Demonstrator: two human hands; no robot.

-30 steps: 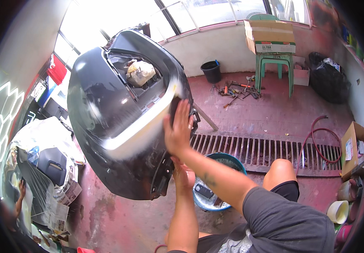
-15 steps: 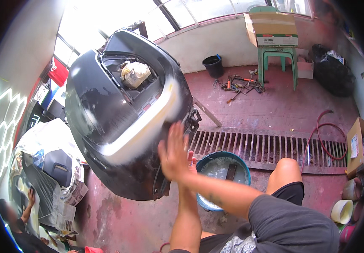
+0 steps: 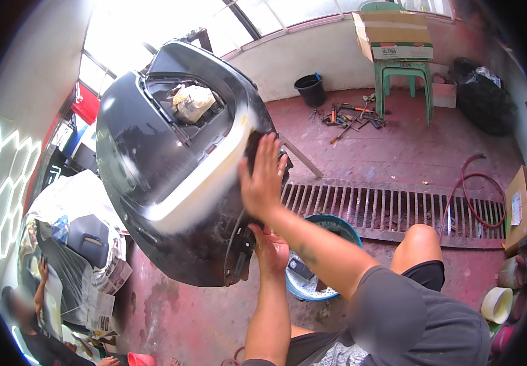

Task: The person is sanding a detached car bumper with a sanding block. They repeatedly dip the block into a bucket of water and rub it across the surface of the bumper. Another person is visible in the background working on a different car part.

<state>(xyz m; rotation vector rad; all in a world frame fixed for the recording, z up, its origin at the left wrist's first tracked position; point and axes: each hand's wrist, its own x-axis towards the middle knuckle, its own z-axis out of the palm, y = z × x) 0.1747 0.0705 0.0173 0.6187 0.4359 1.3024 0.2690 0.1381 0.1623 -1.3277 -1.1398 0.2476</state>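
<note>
A large dark vehicle bumper (image 3: 141,152) stands on end before me, with a curved white sanded band (image 3: 199,174) across it. My right hand (image 3: 263,180) lies flat, fingers stretched, on the bumper near the band's right end. Partly under its fingers shows a dark flat patch, perhaps an abrasive sheet; the hand hides most of it. Lower down is my left hand (image 3: 270,249), palm toward me, its thumb by the bumper's right edge. The right wrist hides part of its fingers. Below the right forearm a blue basin (image 3: 291,293) holds sudsy water and dark block-like pieces.
A floor grate (image 3: 391,213) runs behind the basin; a red hose (image 3: 462,183) curls over its right end. Scattered tools (image 3: 355,117), a black bucket (image 3: 310,91) and a green stool (image 3: 405,72) bearing a carton are farther back. Another person (image 3: 37,323) works at lower left.
My right hand has slid up and right along the bumper, and the dark patch moved with it. My left hand has come more into view beside the edge. The view has shifted slightly.
</note>
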